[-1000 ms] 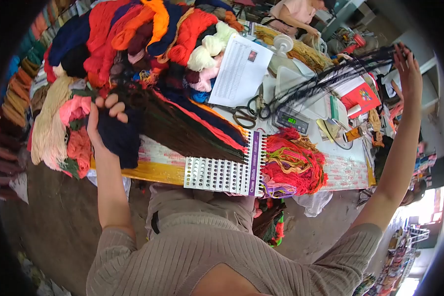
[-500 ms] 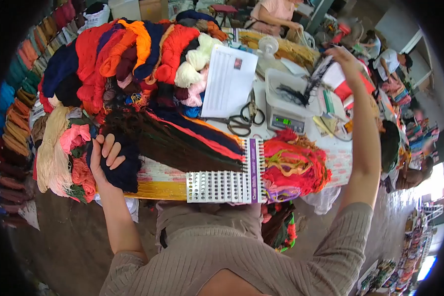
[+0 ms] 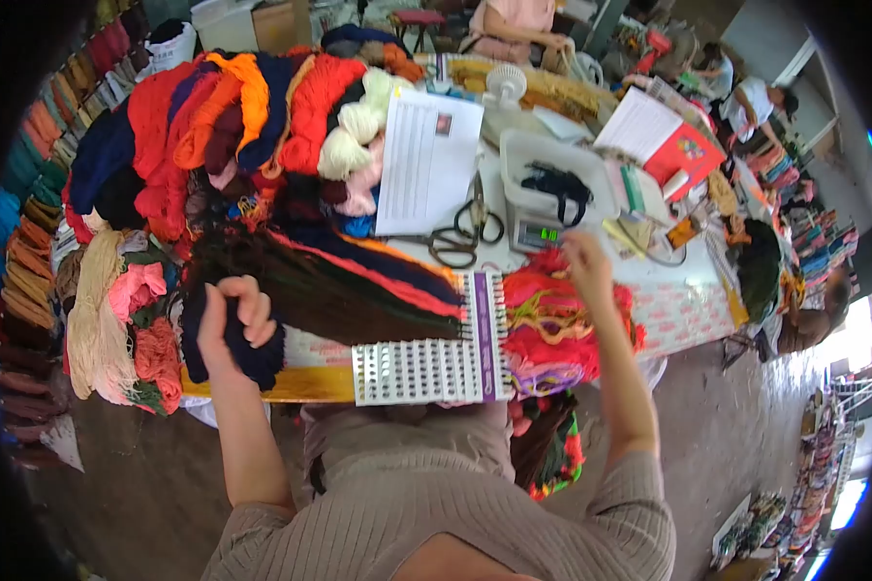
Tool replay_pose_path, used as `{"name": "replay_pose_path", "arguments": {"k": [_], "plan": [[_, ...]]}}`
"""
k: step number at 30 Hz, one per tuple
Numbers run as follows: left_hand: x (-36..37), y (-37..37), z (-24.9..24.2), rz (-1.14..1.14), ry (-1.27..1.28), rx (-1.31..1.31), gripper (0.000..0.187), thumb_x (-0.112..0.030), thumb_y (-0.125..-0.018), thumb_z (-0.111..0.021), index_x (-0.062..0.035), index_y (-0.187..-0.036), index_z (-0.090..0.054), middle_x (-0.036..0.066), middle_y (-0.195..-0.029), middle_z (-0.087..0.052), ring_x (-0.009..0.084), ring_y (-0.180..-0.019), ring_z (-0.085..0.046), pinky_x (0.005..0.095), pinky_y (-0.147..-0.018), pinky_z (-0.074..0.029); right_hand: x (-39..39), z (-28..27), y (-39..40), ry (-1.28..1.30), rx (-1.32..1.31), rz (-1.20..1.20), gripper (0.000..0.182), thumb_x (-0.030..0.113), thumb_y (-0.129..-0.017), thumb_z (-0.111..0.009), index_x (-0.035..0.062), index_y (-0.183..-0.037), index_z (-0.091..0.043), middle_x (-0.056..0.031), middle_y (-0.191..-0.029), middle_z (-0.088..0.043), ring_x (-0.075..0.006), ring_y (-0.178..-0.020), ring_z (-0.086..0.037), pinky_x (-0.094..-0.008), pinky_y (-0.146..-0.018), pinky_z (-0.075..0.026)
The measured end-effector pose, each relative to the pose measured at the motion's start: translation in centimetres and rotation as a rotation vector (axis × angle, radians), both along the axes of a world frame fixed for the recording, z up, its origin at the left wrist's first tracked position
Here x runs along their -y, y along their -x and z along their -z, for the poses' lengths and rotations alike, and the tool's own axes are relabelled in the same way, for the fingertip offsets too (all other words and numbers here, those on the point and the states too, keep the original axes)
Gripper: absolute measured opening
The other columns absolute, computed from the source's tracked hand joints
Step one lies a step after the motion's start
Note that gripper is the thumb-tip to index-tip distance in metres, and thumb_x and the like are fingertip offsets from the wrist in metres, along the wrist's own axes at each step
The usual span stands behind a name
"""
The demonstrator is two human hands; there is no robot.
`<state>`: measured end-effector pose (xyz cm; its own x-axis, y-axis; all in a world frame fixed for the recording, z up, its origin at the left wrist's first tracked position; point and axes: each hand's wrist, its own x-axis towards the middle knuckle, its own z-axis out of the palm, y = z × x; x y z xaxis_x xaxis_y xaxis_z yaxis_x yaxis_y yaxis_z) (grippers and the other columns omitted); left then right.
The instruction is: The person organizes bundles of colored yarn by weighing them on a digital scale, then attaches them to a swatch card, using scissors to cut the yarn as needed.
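Note:
My left hand (image 3: 234, 315) rests against a navy yarn bundle (image 3: 260, 363) at the table's near left, its fingers loosely bent and apart. My right hand (image 3: 588, 266) hovers empty, fingers loosely bent and apart, between a digital scale (image 3: 541, 235) with a lit green display and a pile of red and multicoloured yarn (image 3: 552, 334). Inside the clear plastic tub (image 3: 515, 145) on that scale lies a small dark yarn bundle (image 3: 557, 184). Between my hands, strands of dark brown yarn (image 3: 358, 295) run to a white punched card (image 3: 417, 371) with a purple strip.
Behind are heaped red, orange and white skeins (image 3: 325, 107), a printed sheet (image 3: 429, 165), black scissors (image 3: 463, 237) and a small white fan (image 3: 504, 87). A red-and-white booklet (image 3: 683, 160) lies right of the tub. Another person (image 3: 515, 24) sits across the table.
My right hand has come down and left from above the tub, leaving the dark yarn inside. The scale's reading has changed. My left hand's fingers have shifted on the navy yarn.

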<state>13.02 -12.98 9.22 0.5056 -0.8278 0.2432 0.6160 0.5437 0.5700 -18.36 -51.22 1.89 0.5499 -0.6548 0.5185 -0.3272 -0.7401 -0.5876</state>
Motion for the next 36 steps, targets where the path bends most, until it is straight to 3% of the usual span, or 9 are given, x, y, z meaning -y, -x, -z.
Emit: {"name": "replay_pose_path", "arguments": {"k": [3, 6, 10, 14, 16, 19, 26, 32, 36], "plan": [[1.7, 2.3, 0.8, -0.083, -0.21, 0.106, 0.037, -0.033, -0.094, -0.042, 0.0001, -0.094, -0.057, 0.002, -0.073, -0.044, 0.0114, -0.061, -0.041, 0.0231, -0.052, -0.035, -8.8, -3.4, -3.3, -0.432, 0.094, -0.207, 0.017, 0.007, -0.086, -0.055, 0.0001, -0.1, -0.06, -0.0073, -0.083, -0.062, -0.011, -0.069, -0.057, -0.0242, -0.063, -0.043], [2.9, 4.2, 2.0, -0.105, -0.329, 0.477, 0.039, -0.033, -0.095, -0.037, -0.0001, -0.097, -0.057, 0.006, -0.083, -0.048, 0.0161, -0.077, -0.048, 0.0278, -0.073, -0.04, -16.5, -5.9, -6.6, -0.676, 0.071, -0.545, 0.019, 0.007, -0.089, -0.05, 0.0018, -0.105, -0.059, -0.0041, -0.09, -0.06, -0.0097, -0.077, -0.061, -0.0211, -0.063, -0.044], [3.1, 6.8, 1.2, -0.091, -0.318, 0.58, 0.037, -0.03, -0.094, -0.041, 0.0002, -0.106, -0.059, 0.009, -0.105, -0.052, 0.0198, -0.102, -0.051, 0.0333, -0.091, -0.038, -22.9, -6.7, -10.3, -0.797, 0.175, -0.72, 0.02, 0.001, -0.086, -0.054, -0.0026, -0.105, -0.056, -0.0073, -0.094, -0.057, -0.0123, -0.076, -0.061, -0.0223, -0.066, -0.047], [2.7, 8.1, 0.7, -0.156, -0.358, 0.869, 0.035, -0.027, -0.093, -0.044, 0.0002, -0.107, -0.061, 0.009, -0.107, -0.055, 0.0185, -0.102, -0.051, 0.0322, -0.092, -0.037, -25.8, -5.6, -11.8, -0.553, 0.25, -0.604, 0.012, 0.001, -0.081, -0.06, -0.0023, -0.093, -0.059, -0.0079, -0.083, -0.057, -0.0109, -0.065, -0.054, -0.0245, -0.056, -0.043], [1.9, 8.8, 0.5, -0.164, -0.364, 0.948, 0.031, -0.023, -0.094, -0.046, 0.0006, -0.107, -0.061, 0.008, -0.106, -0.055, 0.0169, -0.101, -0.051, 0.0301, -0.091, -0.037, -26.5, -5.3, -11.0, -0.666, 0.178, -0.581, 0.007, 0.001, -0.086, -0.055, -0.0025, -0.091, -0.059, -0.003, -0.082, -0.057, -0.0072, -0.062, -0.053, -0.0207, -0.052, -0.043], [1.3, 9.6, 1.2, -0.062, -0.353, 0.788, 0.034, -0.027, -0.093, -0.048, 0.0, -0.109, -0.061, 0.007, -0.105, -0.054, 0.0159, -0.099, -0.05, 0.028, -0.085, -0.04, -27.4, -5.3, -9.9, -0.716, 0.191, -0.568, 0.007, 0.002, -0.085, -0.056, -0.0022, -0.09, -0.059, -0.0033, -0.079, -0.057, -0.0079, -0.061, -0.053, -0.0218, -0.053, -0.043], [-1.0, 11.0, 1.3, -0.124, -0.314, 0.92, 0.03, -0.026, -0.091, -0.052, -0.0016, -0.105, -0.062, 0.003, -0.093, -0.058, 0.0104, -0.085, -0.053, 0.0233, -0.071, -0.043, -30.8, -6.2, -7.8, -0.466, 0.191, -0.491, 0.006, -0.001, -0.084, -0.056, -0.0017, -0.089, -0.059, -0.0022, -0.072, -0.055, -0.0078, -0.059, -0.052, -0.0221, -0.053, -0.041], [-3.2, 12.0, 3.2, -0.168, -0.245, 1.064, 0.026, -0.023, -0.091, -0.053, -0.0007, -0.1, -0.063, 0.007, -0.093, -0.064, 0.0136, -0.089, -0.058, 0.0261, -0.08, -0.044, -33.9, -5.2, -6.4, -0.547, 0.165, -0.425, 0.006, 0.0, -0.084, -0.055, -0.0001, -0.087, -0.06, 0.0004, -0.071, -0.055, -0.0058, -0.06, -0.052, -0.0197, -0.052, -0.043], [-4.9, 12.7, 3.2, -0.013, -0.328, 0.924, 0.032, -0.027, -0.091, -0.049, -0.0005, -0.103, -0.062, 0.008, -0.096, -0.062, 0.0181, -0.092, -0.057, 0.0291, -0.08, -0.043, -35.1, -3.9, -5.7, -0.61, 0.189, -0.424, 0.007, 0.006, -0.088, -0.055, 0.0005, -0.089, -0.059, 0.0016, -0.068, -0.054, -0.0045, -0.058, -0.049, -0.0178, -0.051, -0.04]]}}
